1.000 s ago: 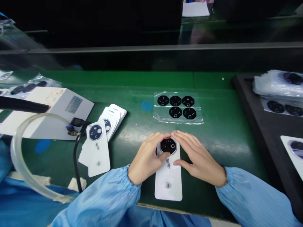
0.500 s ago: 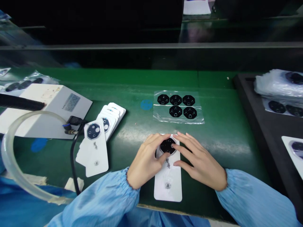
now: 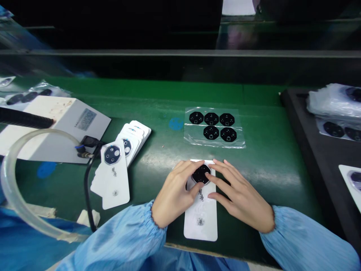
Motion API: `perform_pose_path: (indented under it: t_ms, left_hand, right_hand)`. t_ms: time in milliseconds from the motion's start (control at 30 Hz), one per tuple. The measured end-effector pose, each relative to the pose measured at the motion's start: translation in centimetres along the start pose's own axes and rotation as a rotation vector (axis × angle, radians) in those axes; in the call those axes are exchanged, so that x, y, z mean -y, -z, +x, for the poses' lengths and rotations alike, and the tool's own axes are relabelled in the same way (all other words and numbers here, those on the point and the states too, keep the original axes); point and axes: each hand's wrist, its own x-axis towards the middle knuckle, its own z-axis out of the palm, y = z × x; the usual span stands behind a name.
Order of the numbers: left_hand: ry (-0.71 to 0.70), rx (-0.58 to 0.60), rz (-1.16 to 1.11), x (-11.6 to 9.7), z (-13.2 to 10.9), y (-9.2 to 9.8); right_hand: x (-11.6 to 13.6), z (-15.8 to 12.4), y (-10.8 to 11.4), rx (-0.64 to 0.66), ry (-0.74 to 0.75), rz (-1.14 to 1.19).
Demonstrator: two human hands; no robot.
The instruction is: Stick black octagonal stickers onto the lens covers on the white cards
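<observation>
1. Left hand (image 3: pixel 176 192), half-open, bracketed the black octagon (image 3: pixel 199 174); right hand (image 3: pixel 239 194), loosely spread, touched it (neither visibly gripped).
2. The octagon sat atop the white panel (image 3: pixel 200 230).
3. Pressing seemed underway; next called for even pressure.

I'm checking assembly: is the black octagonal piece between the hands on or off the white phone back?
On: the black octagonal piece lies over the white phone back, near its far end. Whether it's stuck, cannot tell.
</observation>
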Motion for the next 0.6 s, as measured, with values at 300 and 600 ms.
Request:
perform_pose_path:
  t_ms: [300,600]
  left_hand:
    - [-0.009,-0.018,0.024,-0.3,-0.4,-0.3]
    - [-0.026,-0.055,-0.02,0.4,-0.9,-0.9]
  right_hand:
    - [-0.1,0.1,0.3,0.012,0.009,-0.018]
    - [0.7,1.3,-0.3,0.021,0.115,-0.123]
